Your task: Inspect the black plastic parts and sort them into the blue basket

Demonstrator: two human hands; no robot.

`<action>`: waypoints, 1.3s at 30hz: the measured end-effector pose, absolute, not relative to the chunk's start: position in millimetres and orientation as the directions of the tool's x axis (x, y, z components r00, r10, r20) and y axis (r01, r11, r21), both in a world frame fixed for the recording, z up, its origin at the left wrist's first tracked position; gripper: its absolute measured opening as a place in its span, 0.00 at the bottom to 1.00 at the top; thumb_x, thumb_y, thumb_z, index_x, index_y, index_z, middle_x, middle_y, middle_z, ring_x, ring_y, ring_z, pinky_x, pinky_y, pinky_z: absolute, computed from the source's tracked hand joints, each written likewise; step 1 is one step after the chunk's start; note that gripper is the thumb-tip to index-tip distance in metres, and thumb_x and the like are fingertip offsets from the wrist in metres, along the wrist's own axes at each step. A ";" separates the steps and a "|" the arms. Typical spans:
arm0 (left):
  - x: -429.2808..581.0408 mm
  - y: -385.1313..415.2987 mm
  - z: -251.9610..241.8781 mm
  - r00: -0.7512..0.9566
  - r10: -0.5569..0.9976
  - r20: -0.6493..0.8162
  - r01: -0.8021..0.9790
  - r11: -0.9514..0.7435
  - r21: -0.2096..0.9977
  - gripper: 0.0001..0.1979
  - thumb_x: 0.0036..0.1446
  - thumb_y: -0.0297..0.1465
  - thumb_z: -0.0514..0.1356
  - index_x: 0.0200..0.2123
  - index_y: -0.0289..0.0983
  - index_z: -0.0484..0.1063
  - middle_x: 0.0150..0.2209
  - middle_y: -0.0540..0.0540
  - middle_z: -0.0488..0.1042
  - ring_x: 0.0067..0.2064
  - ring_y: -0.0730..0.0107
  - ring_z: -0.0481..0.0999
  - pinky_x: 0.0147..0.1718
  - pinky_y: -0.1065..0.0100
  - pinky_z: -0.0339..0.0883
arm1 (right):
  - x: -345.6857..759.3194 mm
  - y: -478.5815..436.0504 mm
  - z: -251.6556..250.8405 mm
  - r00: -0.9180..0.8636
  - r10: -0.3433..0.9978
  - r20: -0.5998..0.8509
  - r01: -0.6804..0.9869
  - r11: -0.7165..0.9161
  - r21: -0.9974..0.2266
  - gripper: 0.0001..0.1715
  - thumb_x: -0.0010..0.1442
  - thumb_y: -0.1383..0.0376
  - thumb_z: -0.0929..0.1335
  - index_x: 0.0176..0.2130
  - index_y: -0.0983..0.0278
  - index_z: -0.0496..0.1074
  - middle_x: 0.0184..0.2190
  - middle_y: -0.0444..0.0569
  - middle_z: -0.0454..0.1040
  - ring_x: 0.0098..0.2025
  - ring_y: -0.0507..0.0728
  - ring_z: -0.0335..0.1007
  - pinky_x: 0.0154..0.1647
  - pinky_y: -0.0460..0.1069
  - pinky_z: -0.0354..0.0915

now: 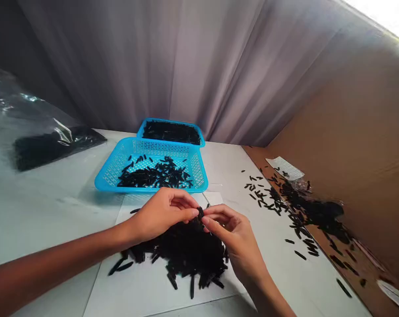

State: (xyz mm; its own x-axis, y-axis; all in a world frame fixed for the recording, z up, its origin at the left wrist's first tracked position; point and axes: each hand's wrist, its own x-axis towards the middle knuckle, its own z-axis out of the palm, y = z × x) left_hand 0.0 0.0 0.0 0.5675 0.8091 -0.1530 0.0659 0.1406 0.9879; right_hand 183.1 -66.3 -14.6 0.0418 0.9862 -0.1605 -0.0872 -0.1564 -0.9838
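My left hand and my right hand meet above a heap of small black elongated pieces on a white sheet. Between the fingertips of both hands is a small black piece, pinched from either side. What exactly the pieces are I cannot make out. Just beyond my hands stands a blue plastic basket with more of these black pieces scattered inside. My forearms come in from the lower left and the lower right.
Behind the first basket sits a second blue basket filled with black material. A clear plastic bag with black contents lies at left. Loose black pieces spread over the table's right edge onto brown cardboard. A grey curtain hangs behind.
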 end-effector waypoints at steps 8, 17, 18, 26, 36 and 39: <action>-1.0 -6.0 0.7 0.546 0.827 -0.135 0.046 0.131 0.990 0.07 0.53 0.31 0.66 0.35 0.34 0.77 0.32 0.48 0.79 0.31 0.73 0.75 0.37 0.68 0.70 | 179.8 -65.5 -12.7 0.053 0.985 -0.163 -0.113 -0.157 -0.981 0.14 0.47 0.61 0.80 0.34 0.63 0.79 0.28 0.45 0.80 0.31 0.52 0.70 0.35 0.45 0.64; 1.1 -7.2 -8.1 0.536 0.839 -0.094 -0.011 0.118 0.993 0.07 0.55 0.31 0.65 0.36 0.33 0.77 0.33 0.48 0.79 0.31 0.74 0.75 0.36 0.70 0.70 | 176.3 -66.4 -15.8 0.030 0.986 -0.167 -0.128 -0.161 -0.979 0.16 0.48 0.59 0.79 0.33 0.65 0.77 0.28 0.46 0.79 0.31 0.52 0.71 0.36 0.45 0.65; 1.2 -8.1 -8.7 0.533 0.841 -0.088 -0.015 0.114 0.993 0.07 0.55 0.31 0.65 0.36 0.33 0.77 0.33 0.48 0.79 0.31 0.74 0.75 0.36 0.70 0.70 | 175.9 -66.1 -16.1 0.029 0.986 -0.166 -0.132 -0.161 -0.978 0.16 0.48 0.59 0.79 0.33 0.65 0.77 0.28 0.45 0.79 0.31 0.51 0.71 0.36 0.45 0.65; 2.6 -10.2 -8.1 0.527 0.846 -0.088 -0.007 0.108 0.994 0.06 0.55 0.30 0.65 0.36 0.34 0.77 0.34 0.48 0.79 0.32 0.73 0.77 0.36 0.69 0.72 | 175.0 -64.3 -19.0 0.015 0.984 -0.177 -0.157 -0.172 -0.972 0.15 0.50 0.59 0.78 0.30 0.65 0.75 0.25 0.44 0.77 0.30 0.50 0.69 0.35 0.44 0.63; 1.6 -5.7 -14.7 0.485 0.872 -0.063 -0.055 0.103 0.993 0.06 0.53 0.30 0.68 0.35 0.35 0.77 0.32 0.50 0.78 0.30 0.76 0.76 0.35 0.72 0.72 | 175.0 -65.3 -16.9 0.012 0.985 -0.169 -0.150 -0.166 -0.975 0.16 0.50 0.59 0.79 0.30 0.65 0.74 0.24 0.42 0.75 0.28 0.50 0.68 0.33 0.44 0.63; 1.9 -6.1 -14.4 0.486 0.871 -0.068 -0.044 0.102 0.994 0.06 0.54 0.30 0.67 0.35 0.35 0.77 0.32 0.51 0.78 0.30 0.76 0.76 0.35 0.72 0.72 | 174.5 -65.7 -16.6 0.014 0.987 -0.162 -0.136 -0.159 -0.978 0.15 0.51 0.59 0.78 0.30 0.65 0.74 0.25 0.43 0.75 0.29 0.50 0.69 0.33 0.44 0.63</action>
State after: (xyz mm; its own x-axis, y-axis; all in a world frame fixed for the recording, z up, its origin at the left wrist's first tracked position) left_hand 1.9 -6.1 -14.4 0.4863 0.8711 -0.0681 -0.0444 0.1025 0.9937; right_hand 174.5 -65.7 -16.6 0.0136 0.9867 -0.1622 -0.1362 -0.1589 -0.9779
